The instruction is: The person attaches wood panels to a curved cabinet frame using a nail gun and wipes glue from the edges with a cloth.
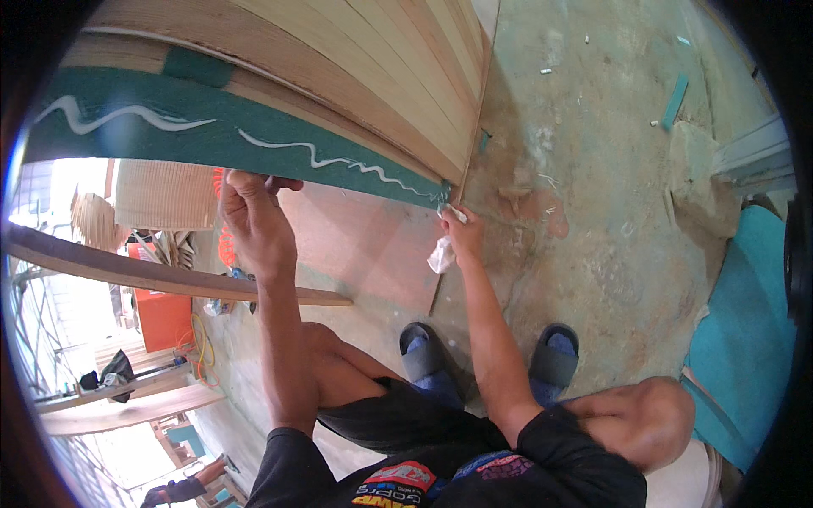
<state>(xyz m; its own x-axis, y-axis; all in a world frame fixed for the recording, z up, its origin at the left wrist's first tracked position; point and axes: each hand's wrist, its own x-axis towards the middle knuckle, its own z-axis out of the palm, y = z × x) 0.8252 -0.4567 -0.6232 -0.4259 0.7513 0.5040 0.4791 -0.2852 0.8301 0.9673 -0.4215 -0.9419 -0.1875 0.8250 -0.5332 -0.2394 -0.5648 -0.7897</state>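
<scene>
A long dark green strip [279,161] runs along the side of a wooden panel [373,59] of pale boards. Wavy lines of white paste [161,117] lie along its face, thick at the left and thinner toward the right end. My left hand [254,216] grips the strip's lower edge, its fingers curled and partly hidden. At the strip's right end, my right hand [463,233] is closed round a soft, crumpled white bag [441,255], which hangs below the fingers. The bag's upper part shows between thumb and fingers, close to the end of the paste line.
A wooden bar [169,275] crosses at the left, with an orange box [163,320] and a yellow cable [201,339] beyond. Teal sheet material [741,330] lies at the right beside a stone-like block [703,182]. Small scraps dot the floor [584,229] ahead of my sandals [555,360].
</scene>
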